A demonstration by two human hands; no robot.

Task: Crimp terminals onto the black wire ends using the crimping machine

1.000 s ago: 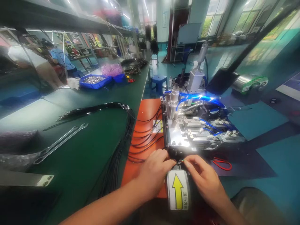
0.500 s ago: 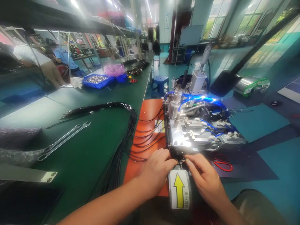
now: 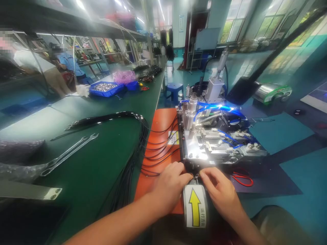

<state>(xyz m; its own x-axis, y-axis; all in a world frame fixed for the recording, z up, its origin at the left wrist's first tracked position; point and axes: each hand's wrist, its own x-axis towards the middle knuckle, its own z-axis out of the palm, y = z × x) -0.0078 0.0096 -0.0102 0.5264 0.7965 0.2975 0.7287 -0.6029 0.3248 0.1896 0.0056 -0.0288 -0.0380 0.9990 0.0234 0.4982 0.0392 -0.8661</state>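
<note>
My left hand (image 3: pixel 170 185) and my right hand (image 3: pixel 219 192) meet at the front edge of a small metal machine (image 3: pixel 212 143) with blue air hoses. Both pinch the end of a thin black cable (image 3: pixel 194 176) at the machine's front opening, fingers closed on it. Just below my hands is a white label with a yellow arrow (image 3: pixel 195 207) pointing at the machine. More black cables (image 3: pixel 158 149) loop from the machine's left side over an orange mat (image 3: pixel 160 136).
A thick bundle of black cables (image 3: pixel 127 149) curves across the green bench. Two wrenches (image 3: pixel 68 153) lie to the left. Red-handled scissors (image 3: pixel 241 178) sit right of my hands. Far back are a blue tray of parts (image 3: pixel 104 88) and other people working.
My hands stay at the machine's front; the fingertips have drawn slightly closer together on the cable end. The view shifted a little.
</note>
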